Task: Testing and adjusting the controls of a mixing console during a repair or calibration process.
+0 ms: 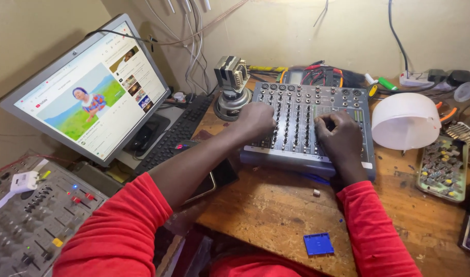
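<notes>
While both hands work its rows of knobs, a small grey audio mixer (pixel 317 120) sits at the back of a worn wooden workbench (pixel 276 205), just short of the wall. The left hand (pixel 255 120) rests on the mixer's left side, fingers curled together over the knobs; whether they pinch one cannot be told. The right hand (pixel 340 136) lies on the mixer's right half, fingers bunched and pressed down among the knobs, thumb tucked close. Both arms wear red sleeves (pixel 119 231).

Left of the mixer stands a small metal transformer on a round base (pixel 232 87), and beyond that a black keyboard (pixel 176 133) and a tilted flat monitor (pixel 91 90) showing a video page. Behind the mixer lie a meter with red and black leads (pixel 312 76) and a green-tipped marker (pixel 386 83). Right of the mixer sits an upturned white plastic bowl (pixel 405 120), then a tray of small parts (pixel 443 168). Nearer the person than the mixer, a small blue square piece (pixel 318 243) lies on the bench. Far to the mixer's left, a larger grey mixing console (pixel 30 220) with sliders fills the corner.
</notes>
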